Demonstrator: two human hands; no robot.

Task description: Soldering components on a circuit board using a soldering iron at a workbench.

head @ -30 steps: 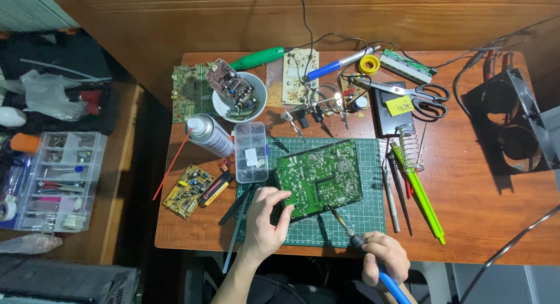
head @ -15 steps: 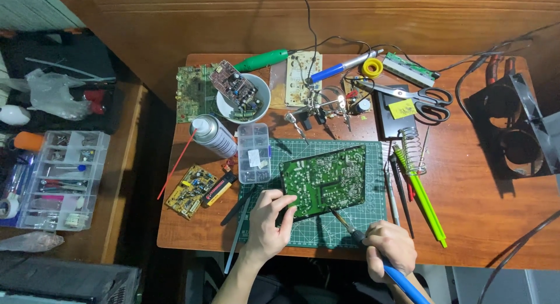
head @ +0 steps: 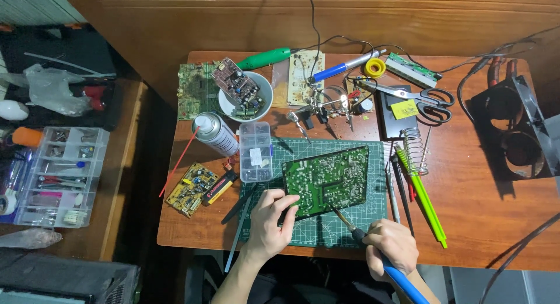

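Fingers of the left hand (head: 269, 221) pinch the green circuit board (head: 326, 180); right hand (head: 392, 247) grips a blue-handled soldering iron (head: 373, 251).

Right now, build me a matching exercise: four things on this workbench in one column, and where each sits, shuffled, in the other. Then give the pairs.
Things:
1. green circuit board
2. soldering iron
3. spray can
4. scissors

Places:
A. lying on the bare wood left of the clear parts box
B. gripped in the right hand, tip at the board's lower edge
C. at the back of the table, beside the yellow solder roll
D. on the green cutting mat, its corner steadied by the left hand

Pairs: 1-D, 2-B, 3-A, 4-C
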